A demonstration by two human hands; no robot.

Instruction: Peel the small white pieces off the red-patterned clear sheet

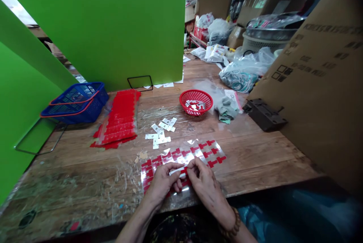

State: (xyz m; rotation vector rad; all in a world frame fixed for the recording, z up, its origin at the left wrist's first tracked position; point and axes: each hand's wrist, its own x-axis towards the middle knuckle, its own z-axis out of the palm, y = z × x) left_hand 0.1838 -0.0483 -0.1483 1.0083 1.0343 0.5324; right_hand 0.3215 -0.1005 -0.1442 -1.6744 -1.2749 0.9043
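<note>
Close to the table's front edge, my left hand (161, 180) pinches a small white strip (176, 171) between thumb and fingers. Pressed against the strip's right end are the closed fingertips of my right hand (204, 182), around a small red sticker (183, 171). Under both hands lies a clear sheet (185, 145) with rows of red T-shaped stickers (220, 159), partly covered by the hands. Beyond it, several white strips (163, 139) with small dark marks are scattered loosely. A round red plastic basket (196, 93) farther back holds white and red pieces.
A stack of red sheets (119, 116) lies left, beside a blue basket (73, 114). At right are a grey-green cloth (227, 108), a dark metal block (265, 114) and a tall cardboard sheet (312, 84). A green partition (113, 27) closes off the back left.
</note>
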